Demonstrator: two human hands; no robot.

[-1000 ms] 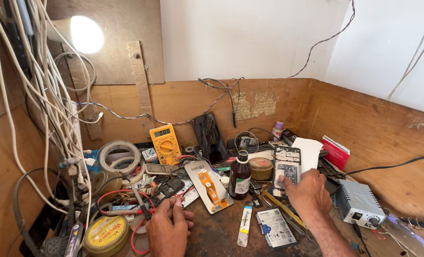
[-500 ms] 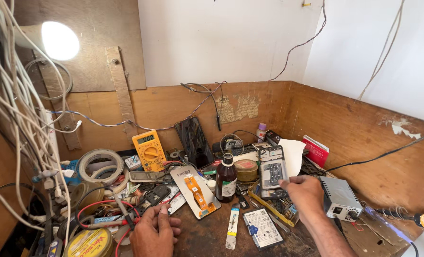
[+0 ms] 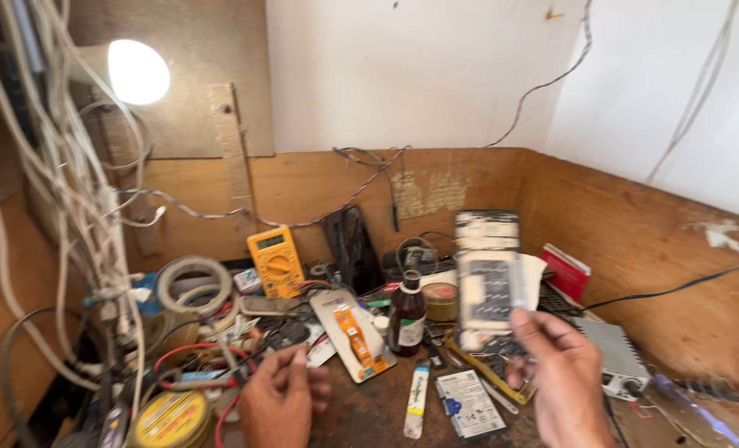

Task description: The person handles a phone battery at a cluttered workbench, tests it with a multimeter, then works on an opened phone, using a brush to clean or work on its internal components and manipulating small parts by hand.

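**Right hand lifts a phone frame over the cluttered counter**

We see the right hand [image 3: 562,377] at lower right of the frame, its fingers clamped on the bottom edge of a phone frame [image 3: 487,278], which stands upright and blurred at centre right, raised clear of the counter [image 3: 369,415]. The left hand [image 3: 280,404] sits at lower centre left, fingers curled loosely together near red wires [image 3: 188,353]; we cannot tell whether it grips anything.

Between the two hands, a white card with an orange strip [image 3: 353,335] lies flat. Just right of it stands a brown bottle [image 3: 407,314], upright. A yellow multimeter [image 3: 275,261] leans near the back wall at centre left, with a tape roll [image 3: 193,284] to its left. A yellow tin [image 3: 170,419] sits at the lower left. A grey box [image 3: 614,357] rests at the right, beside the right hand. A lit bulb [image 3: 137,71] glows at upper left.
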